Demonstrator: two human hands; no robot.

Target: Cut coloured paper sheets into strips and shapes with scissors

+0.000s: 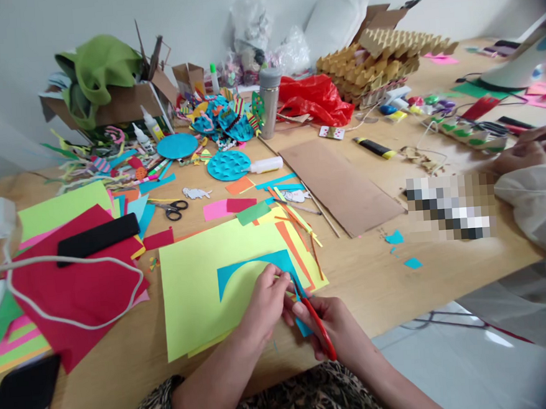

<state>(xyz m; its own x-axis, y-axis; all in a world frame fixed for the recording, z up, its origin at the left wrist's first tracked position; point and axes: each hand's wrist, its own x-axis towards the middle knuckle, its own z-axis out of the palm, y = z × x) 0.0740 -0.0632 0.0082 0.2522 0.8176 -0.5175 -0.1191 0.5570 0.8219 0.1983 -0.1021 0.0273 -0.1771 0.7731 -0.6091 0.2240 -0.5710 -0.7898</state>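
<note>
My right hand (340, 324) is closed around a pair of red-handled scissors (323, 329), whose blades point away from me toward the fingers of my left hand. My left hand (268, 298) pinches a piece of blue paper (277, 259) that has a curved edge cut into it. Another part of the blue paper shows below the scissors, beside my right fingers. Whether the blades are apart is hard to make out. Beneath my hands lie yellow-green sheets of paper (190, 297), with orange and yellow strips at their right side.
Flat cardboard (341, 184) lies beyond the sheets, near a box cutter (373, 147). Black scissors (175, 209), a glue bottle (266, 165) and a steel flask (270, 102) stand or lie farther back. A phone on red paper (83, 292) is at left. Another person's hands (531, 149) are at right.
</note>
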